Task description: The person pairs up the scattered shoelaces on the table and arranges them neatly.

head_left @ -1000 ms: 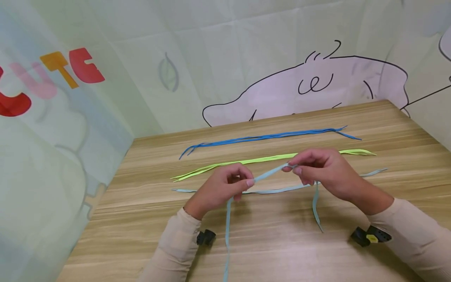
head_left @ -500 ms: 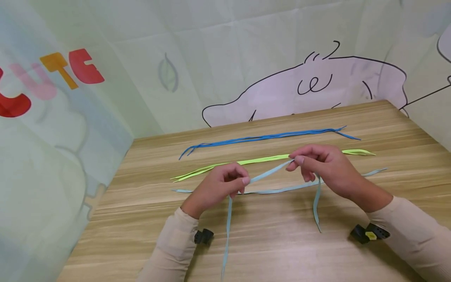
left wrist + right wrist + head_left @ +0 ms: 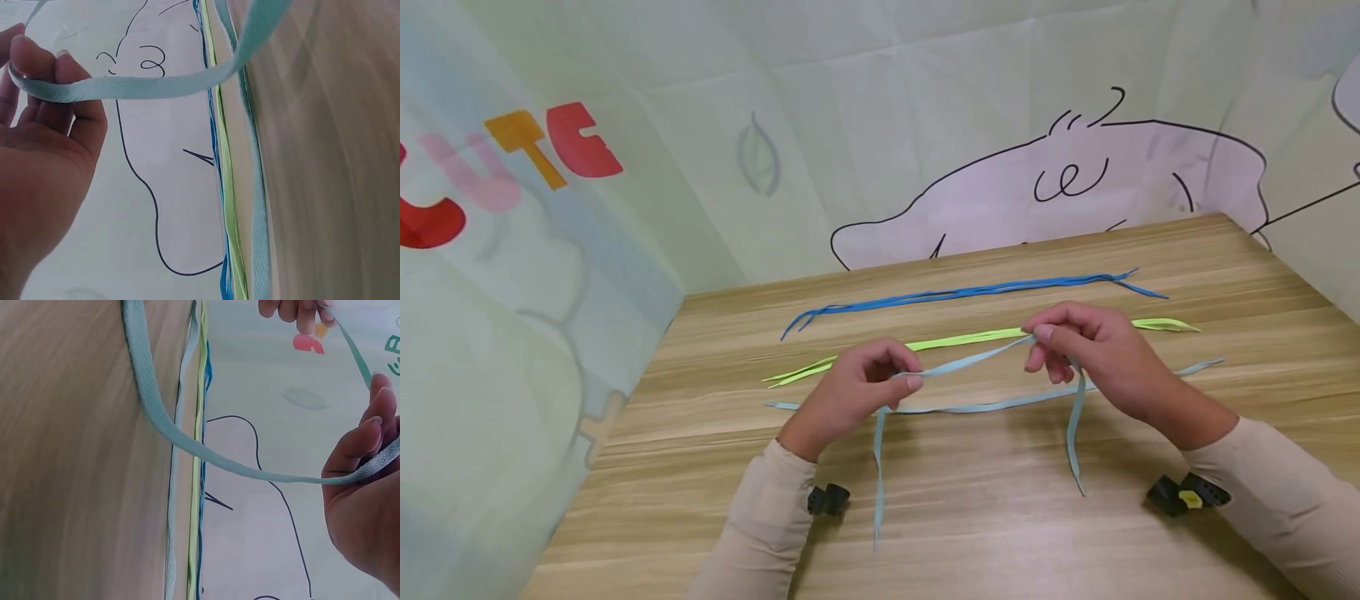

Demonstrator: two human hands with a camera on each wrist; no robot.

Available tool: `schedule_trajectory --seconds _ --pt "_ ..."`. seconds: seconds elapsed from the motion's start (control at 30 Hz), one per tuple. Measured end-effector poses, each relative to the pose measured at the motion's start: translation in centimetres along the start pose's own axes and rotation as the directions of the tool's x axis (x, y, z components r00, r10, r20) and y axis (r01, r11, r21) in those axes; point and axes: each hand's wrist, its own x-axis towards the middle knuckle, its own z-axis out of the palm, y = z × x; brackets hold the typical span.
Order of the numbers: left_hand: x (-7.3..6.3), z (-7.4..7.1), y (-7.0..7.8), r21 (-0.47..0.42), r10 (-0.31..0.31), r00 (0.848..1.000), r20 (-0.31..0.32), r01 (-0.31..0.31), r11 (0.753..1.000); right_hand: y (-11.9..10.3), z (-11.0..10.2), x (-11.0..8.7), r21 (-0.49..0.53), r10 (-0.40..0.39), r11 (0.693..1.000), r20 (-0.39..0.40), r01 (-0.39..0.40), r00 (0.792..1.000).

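A pale blue flat shoelace (image 3: 973, 360) stretches above the table between my two hands. My left hand (image 3: 853, 387) pinches it between thumb and fingers, and one end hangs below toward the tabletop. At the right, my right hand (image 3: 1101, 358) pinches the same lace with thumb and forefinger, its other end dangling under the palm. In the left wrist view the lace (image 3: 150, 87) runs across the fingers; in the right wrist view the lace (image 3: 250, 472) passes over the palm. Beneath the hands, a second pale blue shoelace (image 3: 992, 407) lies across the table.
Behind the pale lace lies a pair of neon yellow-green shoelaces (image 3: 958, 339), partly hidden by the hands. Farther back are blue shoelaces (image 3: 958, 293). The wooden table (image 3: 985, 517) meets a printed curtain (image 3: 880, 125) at its back and left edges.
My left hand has slid left along the lace, and my right hand has shifted slightly up and right. The span between them has lengthened, while the left hanging end has become shorter.
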Motion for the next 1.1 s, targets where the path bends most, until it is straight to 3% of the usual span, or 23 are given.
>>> schedule_trajectory --seconds 0.57,1.1 --pt "-0.4 -2.1 -0.2 -0.064 0.027 0.996 -0.084 -0.032 0.997 -0.3 -0.1 0.2 -0.009 0.044 0.999 -0.002 -0.044 0.999" --pt "-0.6 -3.4 -0.5 -0.04 -0.014 0.993 -0.117 0.009 0.999 -0.1 -0.2 0.0 -0.03 0.053 0.998 -0.008 -0.053 0.999"
